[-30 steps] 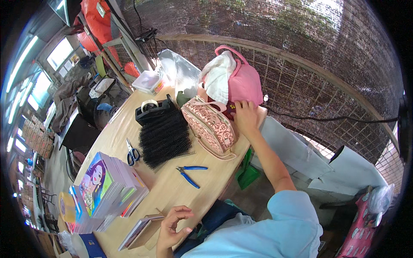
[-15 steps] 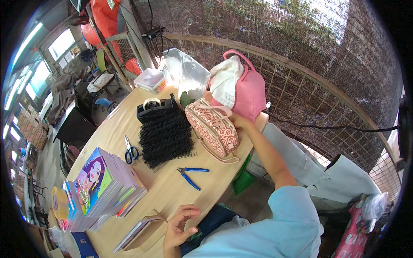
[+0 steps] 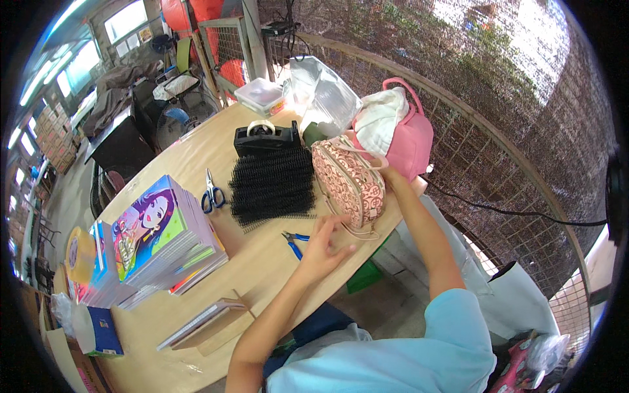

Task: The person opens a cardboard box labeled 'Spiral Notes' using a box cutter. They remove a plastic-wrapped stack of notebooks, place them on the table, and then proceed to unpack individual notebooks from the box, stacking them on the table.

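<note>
A pink-and-cream patterned handbag (image 3: 350,183) with a pale handle and thin strap stands near the table's right edge. My right hand (image 3: 392,177) reaches to its far right side; the fingers are hidden behind the bag. Over the table before the bag is my left hand (image 3: 321,252), fingers apart with nothing in them. Partly covered by that hand are blue-handled wire cutters (image 3: 293,247). A heap of black spiral binding coils (image 3: 272,188) lies left of the handbag. Behind it sits a pink bag (image 3: 414,145) with white cloth (image 3: 380,116) over it.
Blue-handled scissors (image 3: 211,196) lie beside the coils, and a black tape dispenser (image 3: 265,140) stands behind them. Stacked colourful books (image 3: 147,226) occupy the left side. Nearer me is a small pile of boards (image 3: 200,324). Wire mesh fencing (image 3: 478,141) borders the table's far right.
My left hand has moved forward and right from the near edge, over the cutters toward the handbag. My right hand stays at the bag's side. The whole view has shifted.
</note>
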A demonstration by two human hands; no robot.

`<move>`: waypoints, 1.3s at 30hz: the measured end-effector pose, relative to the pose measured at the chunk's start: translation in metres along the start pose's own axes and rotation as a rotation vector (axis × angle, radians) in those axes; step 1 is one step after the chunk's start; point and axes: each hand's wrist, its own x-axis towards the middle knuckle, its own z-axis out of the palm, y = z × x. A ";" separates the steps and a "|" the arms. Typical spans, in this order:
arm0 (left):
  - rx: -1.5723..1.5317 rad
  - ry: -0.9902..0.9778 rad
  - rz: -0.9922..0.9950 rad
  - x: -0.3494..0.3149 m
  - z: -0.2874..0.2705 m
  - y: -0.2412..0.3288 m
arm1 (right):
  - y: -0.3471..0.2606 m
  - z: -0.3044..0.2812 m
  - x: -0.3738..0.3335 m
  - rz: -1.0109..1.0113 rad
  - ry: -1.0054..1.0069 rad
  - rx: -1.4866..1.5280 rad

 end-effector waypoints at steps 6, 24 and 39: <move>0.264 0.379 0.163 0.045 0.051 0.008 | 0.000 -0.003 -0.004 0.228 -0.018 0.180; 0.351 0.552 0.175 0.062 0.057 -0.008 | -0.016 0.023 -0.057 -0.041 0.546 -0.974; 0.484 0.457 0.116 -0.107 0.033 -0.023 | -0.021 -0.021 -0.099 -0.094 0.635 -0.625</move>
